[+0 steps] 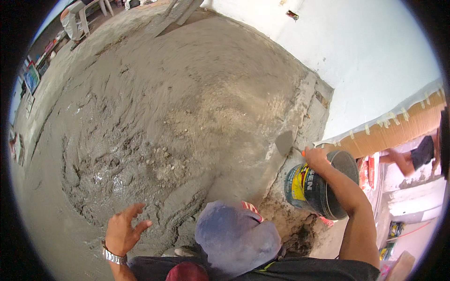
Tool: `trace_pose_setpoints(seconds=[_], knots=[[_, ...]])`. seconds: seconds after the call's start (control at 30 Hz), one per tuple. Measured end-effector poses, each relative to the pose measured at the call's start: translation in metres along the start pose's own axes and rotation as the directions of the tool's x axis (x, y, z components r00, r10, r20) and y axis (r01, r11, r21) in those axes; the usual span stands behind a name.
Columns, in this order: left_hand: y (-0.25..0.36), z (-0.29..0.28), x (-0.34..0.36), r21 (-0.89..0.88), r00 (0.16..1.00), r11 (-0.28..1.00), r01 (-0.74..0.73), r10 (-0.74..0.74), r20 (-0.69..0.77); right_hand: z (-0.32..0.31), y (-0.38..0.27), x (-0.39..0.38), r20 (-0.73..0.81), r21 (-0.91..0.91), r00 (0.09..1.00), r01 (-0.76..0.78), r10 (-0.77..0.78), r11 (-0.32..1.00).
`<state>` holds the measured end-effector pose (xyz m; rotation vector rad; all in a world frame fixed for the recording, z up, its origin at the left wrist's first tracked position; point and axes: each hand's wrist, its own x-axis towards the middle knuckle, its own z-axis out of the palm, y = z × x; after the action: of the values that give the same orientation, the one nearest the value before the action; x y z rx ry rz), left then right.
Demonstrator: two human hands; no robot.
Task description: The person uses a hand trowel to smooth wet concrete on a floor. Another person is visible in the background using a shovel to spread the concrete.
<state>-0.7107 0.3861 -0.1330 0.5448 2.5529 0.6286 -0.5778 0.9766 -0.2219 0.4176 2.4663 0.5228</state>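
My right hand grips the orange handle of a trowel, whose flat grey blade is low over the rough cement at the floor's edge beside the wall. A dark bucket with a yellow label stands just below that hand and forearm. My left hand, with a metal watch on the wrist, is open, fingers apart, above lumpy wet cement with patches of gravel. My bent knee, in faded cloth, shows at the bottom between my arms.
A white wall borders the right, with a taped brown cardboard roll along it. A person beside a plastic chair is at upper left, and another person at far right. Grey boards lie at the top.
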Motion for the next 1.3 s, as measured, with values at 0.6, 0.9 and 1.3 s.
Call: trace_pose_setpoints(seconds=[0.6, 0.9, 1.3], knots=[[0.005, -0.014, -0.031, -0.070, 0.998, 0.997, -0.012, 0.008, -0.063, -0.001, -0.047, -0.001, 0.094, -0.010, 0.989, 0.115, -0.114, 0.993], [0.009, -0.016, -0.036, -0.066, 1.000, 0.998, -0.004, 0.002, -0.025, 0.008, -0.064, 0.024, 0.127, -0.090, 0.987, 0.109, -0.097, 0.990], [0.005, -0.020, -0.027, -0.081, 1.000, 0.997, -0.020, 0.019, -0.004, 0.035, -0.075, -0.001, 0.068, 0.129, 0.997, -0.031, 0.022, 0.991]])
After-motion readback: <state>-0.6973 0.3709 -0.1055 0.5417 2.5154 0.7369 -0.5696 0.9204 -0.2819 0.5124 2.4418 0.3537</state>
